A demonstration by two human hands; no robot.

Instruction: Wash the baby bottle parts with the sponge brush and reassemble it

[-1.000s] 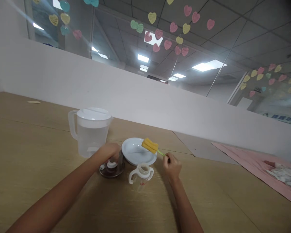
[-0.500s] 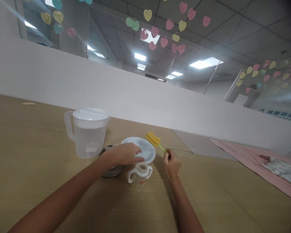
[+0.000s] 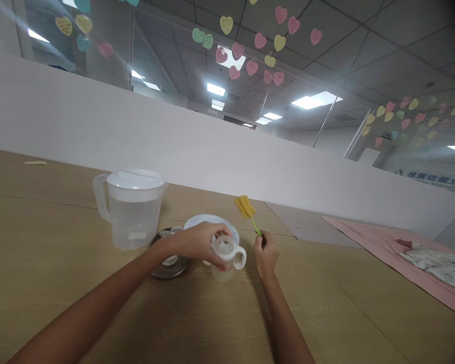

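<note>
My left hand (image 3: 202, 242) is wrapped round a clear baby bottle (image 3: 223, 273) with a white collar and side handles. One handle shows on the right; the other is hidden by my fingers. The bottle's mouth is open at the top. In my right hand (image 3: 266, 255) is the green handle of a bottle brush (image 3: 245, 207), its yellow sponge head pointing up and away from me. The brush head is apart from the bottle. Behind my left hand lies a white plate (image 3: 208, 219), partly covered by it.
A clear lidded pitcher (image 3: 134, 217) holding liquid stands at the left. Beside it, a dark metal dish (image 3: 170, 273) carries small clear and white parts. A pink cloth (image 3: 367, 236) with a doll in patterned clothes (image 3: 438, 263) lies at the right. A white wall (image 3: 212, 146) borders the table.
My left hand has come down onto the baby bottle and closed round it. The brush has swung more upright in my right hand, away from the plate.
</note>
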